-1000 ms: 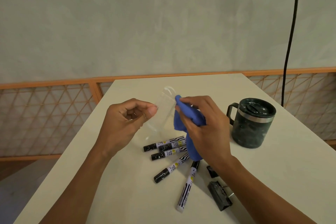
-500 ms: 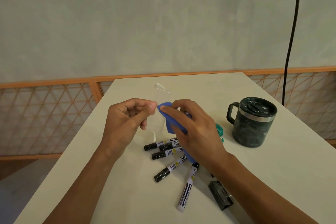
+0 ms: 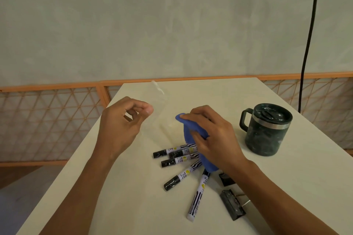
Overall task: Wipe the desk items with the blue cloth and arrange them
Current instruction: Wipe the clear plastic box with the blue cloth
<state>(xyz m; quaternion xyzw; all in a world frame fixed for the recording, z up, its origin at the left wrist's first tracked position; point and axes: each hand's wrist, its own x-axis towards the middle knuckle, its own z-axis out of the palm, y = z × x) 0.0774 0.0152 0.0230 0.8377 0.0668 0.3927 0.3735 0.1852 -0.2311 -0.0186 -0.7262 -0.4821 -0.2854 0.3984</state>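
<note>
Under right fingers (image 3: 197,118), blue cloth (image 3: 191,132).

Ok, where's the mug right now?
Head view: the dark lidded mug stands at the right of the desk, just right of the right hand gripping the blue cloth.

Left hand (image 3: 122,129): thumb and forefinger pinch a faint clear plastic piece (image 3: 159,89) above the tabletop (image 3: 114,196).
Right hand (image 3: 215,135): grips the blue cloth (image 3: 191,131), just beside that piece.
Markers (image 3: 181,158): five, fanned out below the cloth.
Mug (image 3: 265,131): dark, lidded, at the right.
Binder clips (image 3: 232,206): black, by the right forearm.
</note>
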